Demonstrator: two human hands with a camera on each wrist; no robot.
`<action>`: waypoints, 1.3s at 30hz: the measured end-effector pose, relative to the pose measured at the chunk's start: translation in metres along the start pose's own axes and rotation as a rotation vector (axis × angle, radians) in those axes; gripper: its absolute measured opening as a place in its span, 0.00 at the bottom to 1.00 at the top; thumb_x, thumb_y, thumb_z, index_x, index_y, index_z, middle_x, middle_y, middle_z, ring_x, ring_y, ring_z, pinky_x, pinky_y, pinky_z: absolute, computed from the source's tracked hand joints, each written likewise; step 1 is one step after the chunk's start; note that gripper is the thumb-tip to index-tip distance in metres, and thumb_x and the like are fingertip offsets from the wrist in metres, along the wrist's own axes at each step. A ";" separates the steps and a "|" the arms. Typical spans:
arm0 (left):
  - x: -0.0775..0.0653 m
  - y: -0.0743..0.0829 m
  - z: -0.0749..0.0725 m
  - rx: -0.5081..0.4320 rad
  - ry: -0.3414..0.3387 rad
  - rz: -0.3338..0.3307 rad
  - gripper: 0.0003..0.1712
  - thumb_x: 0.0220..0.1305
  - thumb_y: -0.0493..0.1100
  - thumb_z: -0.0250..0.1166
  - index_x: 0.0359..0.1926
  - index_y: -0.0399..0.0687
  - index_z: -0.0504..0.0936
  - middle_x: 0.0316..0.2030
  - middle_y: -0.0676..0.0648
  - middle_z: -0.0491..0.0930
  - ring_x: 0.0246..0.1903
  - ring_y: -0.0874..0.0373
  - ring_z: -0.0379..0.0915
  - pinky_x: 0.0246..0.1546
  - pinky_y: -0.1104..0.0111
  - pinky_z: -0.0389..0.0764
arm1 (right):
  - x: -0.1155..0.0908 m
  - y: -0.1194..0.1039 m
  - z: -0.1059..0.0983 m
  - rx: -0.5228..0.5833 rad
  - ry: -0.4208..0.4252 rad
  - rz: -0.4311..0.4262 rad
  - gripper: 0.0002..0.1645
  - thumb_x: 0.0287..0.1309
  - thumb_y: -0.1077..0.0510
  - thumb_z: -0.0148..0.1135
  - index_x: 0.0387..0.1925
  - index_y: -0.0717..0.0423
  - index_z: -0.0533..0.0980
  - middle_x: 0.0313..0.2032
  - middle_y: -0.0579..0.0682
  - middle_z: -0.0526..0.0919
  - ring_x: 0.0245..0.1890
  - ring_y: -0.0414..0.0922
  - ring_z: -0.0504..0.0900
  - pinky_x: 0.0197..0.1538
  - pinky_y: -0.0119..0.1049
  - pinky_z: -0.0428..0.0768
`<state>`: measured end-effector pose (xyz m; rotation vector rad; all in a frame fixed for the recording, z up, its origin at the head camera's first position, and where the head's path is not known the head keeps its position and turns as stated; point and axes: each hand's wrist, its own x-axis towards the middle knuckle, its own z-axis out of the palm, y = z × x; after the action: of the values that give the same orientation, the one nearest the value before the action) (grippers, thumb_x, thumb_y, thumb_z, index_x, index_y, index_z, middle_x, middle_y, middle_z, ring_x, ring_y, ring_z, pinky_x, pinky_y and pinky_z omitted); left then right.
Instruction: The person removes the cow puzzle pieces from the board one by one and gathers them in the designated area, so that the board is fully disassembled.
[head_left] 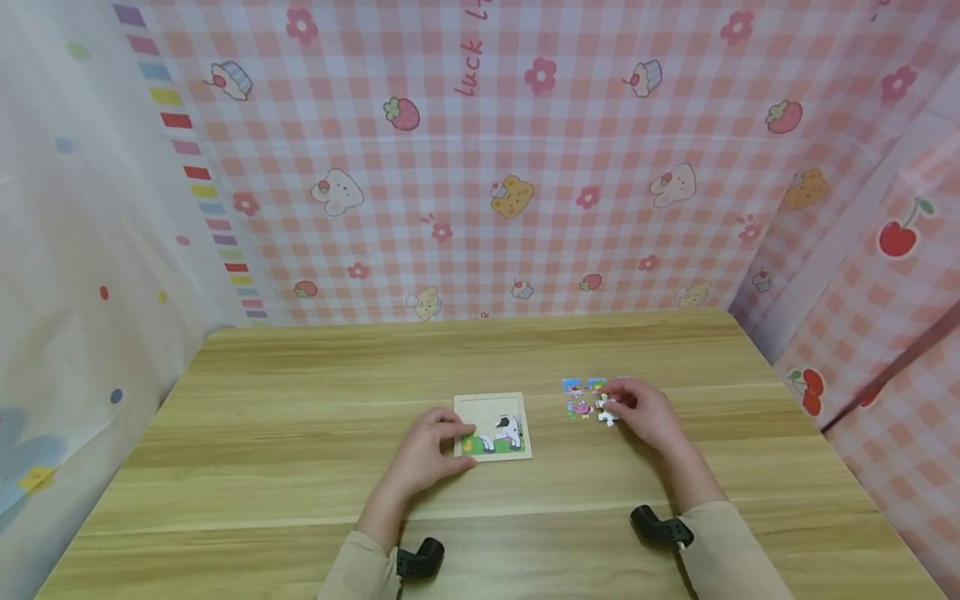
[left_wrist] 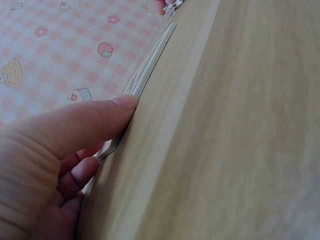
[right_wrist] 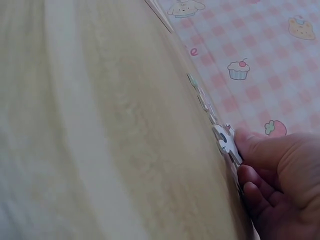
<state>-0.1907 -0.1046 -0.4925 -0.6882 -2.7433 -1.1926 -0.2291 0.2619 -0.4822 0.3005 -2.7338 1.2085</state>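
Note:
A square wooden jigsaw tray (head_left: 527,429) lies flat on the table, with a cow and green grass filled in along its bottom and right. Its upper left shows bare wood. My left hand (head_left: 429,454) grips the tray at its left side, the thumb (left_wrist: 125,102) against the near edge. To the right of the tray, my right hand (head_left: 647,415) pinches a white jigsaw piece with a dark mark (right_wrist: 226,141) between thumb and fingers, tilted up from the tabletop. Several loose pieces, among them a pink one (head_left: 580,408), lie beside and partly beneath that hand.
The wood-grain table (head_left: 337,375) reaches back to a pink checked curtain (head_left: 465,250). More curtain hangs at both sides. Black wrist cameras (head_left: 422,558) sit on both sleeves, close over the tabletop.

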 end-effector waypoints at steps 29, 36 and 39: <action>0.000 0.002 -0.001 0.002 -0.004 0.005 0.25 0.46 0.40 0.81 0.48 0.40 0.87 0.46 0.48 0.77 0.48 0.51 0.72 0.56 0.53 0.72 | 0.001 -0.004 0.002 -0.028 0.102 -0.032 0.11 0.56 0.66 0.70 0.42 0.65 0.81 0.34 0.55 0.81 0.34 0.48 0.76 0.39 0.40 0.75; -0.001 0.004 -0.002 -0.006 -0.008 -0.001 0.25 0.46 0.39 0.81 0.48 0.40 0.87 0.46 0.48 0.77 0.47 0.52 0.72 0.55 0.53 0.72 | 0.003 -0.019 0.007 0.029 0.043 -0.072 0.13 0.57 0.67 0.69 0.45 0.65 0.81 0.35 0.54 0.80 0.34 0.47 0.77 0.36 0.35 0.76; 0.000 0.005 -0.002 -0.001 -0.007 -0.001 0.25 0.46 0.40 0.80 0.48 0.40 0.87 0.46 0.48 0.77 0.47 0.52 0.72 0.55 0.53 0.72 | 0.004 -0.028 0.014 0.078 -0.011 -0.100 0.13 0.57 0.66 0.70 0.45 0.65 0.81 0.36 0.53 0.81 0.34 0.46 0.77 0.36 0.34 0.77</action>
<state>-0.1886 -0.1035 -0.4879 -0.6933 -2.7494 -1.1941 -0.2273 0.2327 -0.4712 0.4482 -2.6503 1.2918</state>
